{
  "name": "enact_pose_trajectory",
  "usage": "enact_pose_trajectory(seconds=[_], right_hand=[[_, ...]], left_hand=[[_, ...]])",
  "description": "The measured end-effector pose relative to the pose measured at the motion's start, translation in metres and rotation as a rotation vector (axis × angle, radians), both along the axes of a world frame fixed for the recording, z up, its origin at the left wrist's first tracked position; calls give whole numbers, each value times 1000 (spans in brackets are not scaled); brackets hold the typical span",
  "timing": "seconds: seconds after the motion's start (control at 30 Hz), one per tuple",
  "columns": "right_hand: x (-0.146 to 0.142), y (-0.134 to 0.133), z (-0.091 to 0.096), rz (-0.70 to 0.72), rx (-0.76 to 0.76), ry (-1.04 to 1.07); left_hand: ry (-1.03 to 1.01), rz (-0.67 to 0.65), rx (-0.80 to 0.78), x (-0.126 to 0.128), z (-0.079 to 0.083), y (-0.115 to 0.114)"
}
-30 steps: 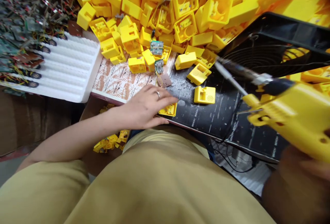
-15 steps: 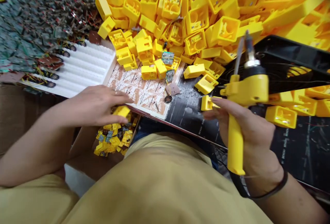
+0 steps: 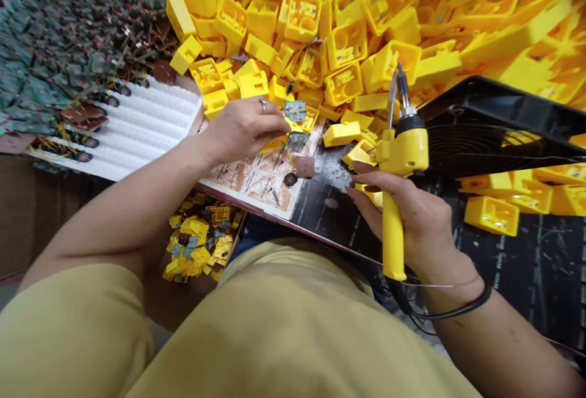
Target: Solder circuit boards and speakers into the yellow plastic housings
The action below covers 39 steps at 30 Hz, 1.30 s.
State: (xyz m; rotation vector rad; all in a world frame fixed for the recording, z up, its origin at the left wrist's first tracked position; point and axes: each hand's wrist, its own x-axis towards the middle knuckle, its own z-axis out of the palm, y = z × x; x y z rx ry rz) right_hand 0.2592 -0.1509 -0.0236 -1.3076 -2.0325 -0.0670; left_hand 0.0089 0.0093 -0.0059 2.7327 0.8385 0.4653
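Note:
My left hand (image 3: 249, 127) reaches over the bench, fingers pinched at the left edge of a small green circuit board (image 3: 297, 141). Thin wires run near this board to a brown board (image 3: 303, 166) and a round black disc (image 3: 290, 179). A second green board (image 3: 295, 111) lies just behind. In my right hand (image 3: 414, 212) is a yellow soldering gun (image 3: 405, 151), gripped by its handle with the metal tip pointing up. The right thumb and forefinger are spread beside a small yellow housing (image 3: 370, 195) on the bench, partly hidden by them.
Yellow housings (image 3: 302, 14) are heaped across the back. At left are a pile of wired circuit boards (image 3: 86, 25) and a ridged white foam tray (image 3: 151, 123). A black fan (image 3: 485, 123) stands at right. Below the bench edge, a box holds yellow parts (image 3: 196, 245).
My left hand has moved from above the box, where a yellow piece was beneath its fingers, up and right to the green board. The right thumb and forefinger have spread off the small housing.

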Motion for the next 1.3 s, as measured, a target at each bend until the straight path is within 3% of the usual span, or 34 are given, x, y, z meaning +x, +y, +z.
enact_pose_trajectory(seconds=[0.2, 0.27, 0.33, 0.43, 0.57, 0.67, 0.83, 0.9, 0.97, 1.07, 1.17, 1.3], right_hand=[[6, -6, 6, -29, -21, 50], [5, -11, 6, -40, -43, 104], [3, -17, 5, -42, -69, 178], [-2, -23, 1, -60, -108, 272], [-3, -28, -4, -102, -115, 286], [5, -30, -6, -74, -116, 218], [20, -24, -6, 5, -132, 96], [21, -15, -5, 58, -110, 42], [18, -1, -5, 126, -79, -31], [10, 20, -5, 241, -53, -136], [2, 34, -9, 311, -33, -183], [-5, 27, -11, 250, -4, -192]], left_hand=[[-4, -284, -460, 0, 55, 12], [99, -389, -609, 13, 62, 13], [265, -480, -688, 33, 59, 9], [474, -606, -544, 68, 42, -8], [368, -677, -129, 88, 19, -28], [229, -572, -4, 71, 15, -33], [103, -25, 89, 35, 13, -57], [91, 115, 142, 34, 6, -75], [92, 159, 170, 38, -3, -90], [35, 126, 146, 45, -14, -104], [-91, 105, -18, 43, -17, -104], [-195, 179, -245, 35, -13, -99]])
